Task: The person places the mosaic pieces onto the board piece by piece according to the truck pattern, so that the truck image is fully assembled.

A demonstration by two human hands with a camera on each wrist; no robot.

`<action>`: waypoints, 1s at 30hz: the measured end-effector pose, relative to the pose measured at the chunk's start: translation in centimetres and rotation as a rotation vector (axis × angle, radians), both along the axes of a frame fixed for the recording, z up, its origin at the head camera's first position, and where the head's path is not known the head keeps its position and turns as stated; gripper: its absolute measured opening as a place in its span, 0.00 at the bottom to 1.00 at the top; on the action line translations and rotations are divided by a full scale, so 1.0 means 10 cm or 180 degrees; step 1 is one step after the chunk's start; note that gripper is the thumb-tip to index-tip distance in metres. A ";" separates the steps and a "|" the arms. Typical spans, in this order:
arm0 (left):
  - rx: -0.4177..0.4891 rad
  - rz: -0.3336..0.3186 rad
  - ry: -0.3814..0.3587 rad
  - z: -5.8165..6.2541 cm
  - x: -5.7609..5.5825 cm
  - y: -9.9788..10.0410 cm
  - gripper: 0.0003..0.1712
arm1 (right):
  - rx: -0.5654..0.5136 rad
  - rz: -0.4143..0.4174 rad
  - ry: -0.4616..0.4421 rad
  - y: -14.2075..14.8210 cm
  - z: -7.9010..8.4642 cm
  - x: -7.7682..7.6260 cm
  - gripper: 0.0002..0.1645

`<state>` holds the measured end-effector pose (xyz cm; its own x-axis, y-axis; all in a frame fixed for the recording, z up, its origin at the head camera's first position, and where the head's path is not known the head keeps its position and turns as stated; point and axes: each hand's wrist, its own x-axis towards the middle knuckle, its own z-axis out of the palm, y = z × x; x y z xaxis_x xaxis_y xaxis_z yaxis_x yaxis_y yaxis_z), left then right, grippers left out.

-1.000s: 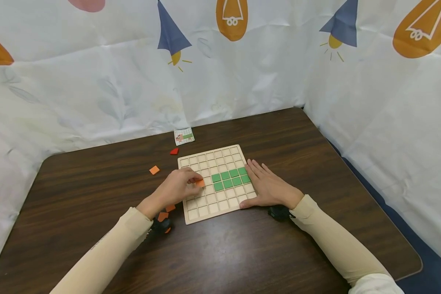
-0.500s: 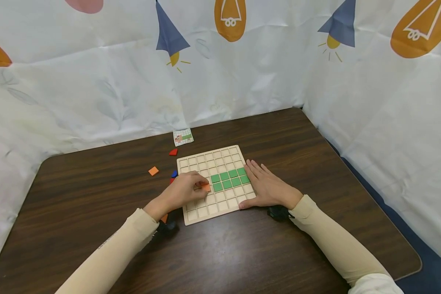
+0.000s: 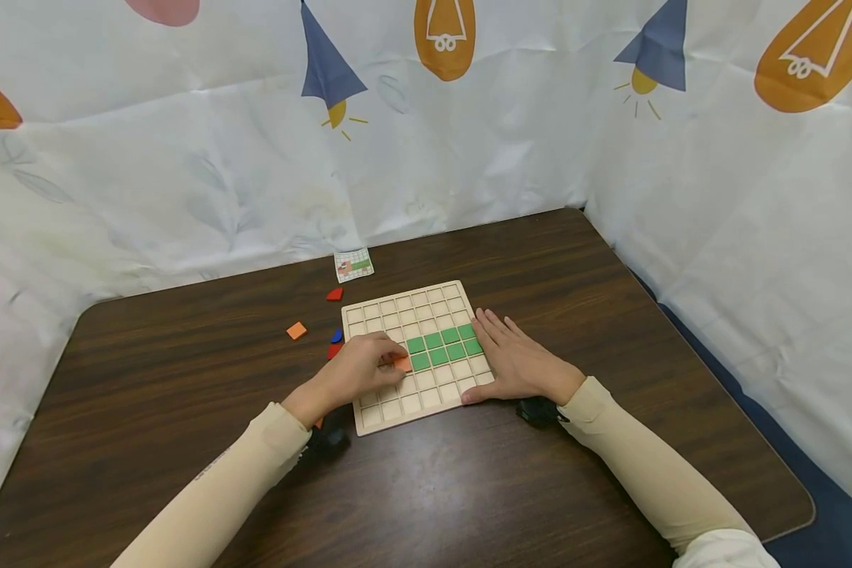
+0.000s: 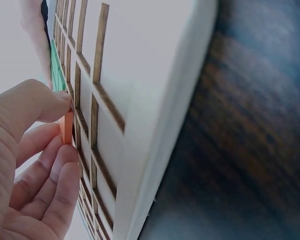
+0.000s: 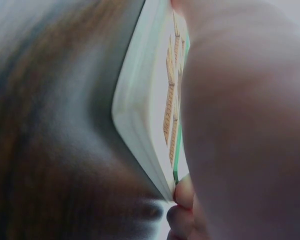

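Note:
A pale wooden grid board (image 3: 376, 416) lies on the dark table, with two rows of green square tiles (image 3: 446, 345) set into its cells. My left hand (image 3: 358, 369) pinches an orange tile (image 3: 402, 364) just left of the lower green row, low over the board. The left wrist view shows that orange tile (image 4: 67, 127) between thumb and fingers, close to the grid board (image 4: 155, 75). My right hand (image 3: 517, 359) lies flat with straight fingers on the board's right edge, beside the green tiles. In the right wrist view the palm fills the frame next to the board's edge (image 5: 135, 125).
Loose pieces lie left of the board: an orange square (image 3: 297, 330), a red piece (image 3: 335, 294), a blue piece (image 3: 337, 336) and another red one (image 3: 333, 350). A small pattern card (image 3: 353, 264) sits behind the board. Printed cloth walls (image 3: 184, 158) close in the table at back and right.
My left hand has carried the orange tile rightward across the board, from its left columns to the cell beside the green tiles. The right hand has stayed flat in place.

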<state>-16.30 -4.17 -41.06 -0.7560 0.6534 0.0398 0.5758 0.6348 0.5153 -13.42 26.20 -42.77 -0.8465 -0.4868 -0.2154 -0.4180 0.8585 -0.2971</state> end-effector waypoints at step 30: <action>-0.0001 -0.0006 0.0028 0.10 0.00 -0.15 0.16 | 0.0008 0.0011 0.0003 -0.01 0.00 0.01 0.78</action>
<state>-16.28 -5.68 -40.03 -0.7543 0.6549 0.0462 0.5815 0.6337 0.5102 -13.35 26.10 -42.82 -0.8451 -0.4890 -0.2159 -0.4212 0.8578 -0.2945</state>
